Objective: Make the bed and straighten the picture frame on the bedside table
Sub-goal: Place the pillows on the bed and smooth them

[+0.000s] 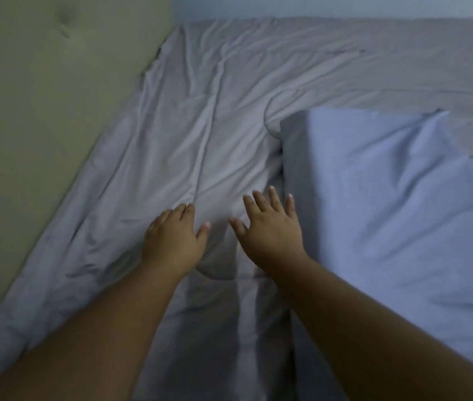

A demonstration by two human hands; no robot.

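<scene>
**No readable text in view**

No writing, label, brand, number or sign can be read anywhere in the head view. The sheet, pillow and headboard are plain, unmarked surfaces.
</scene>
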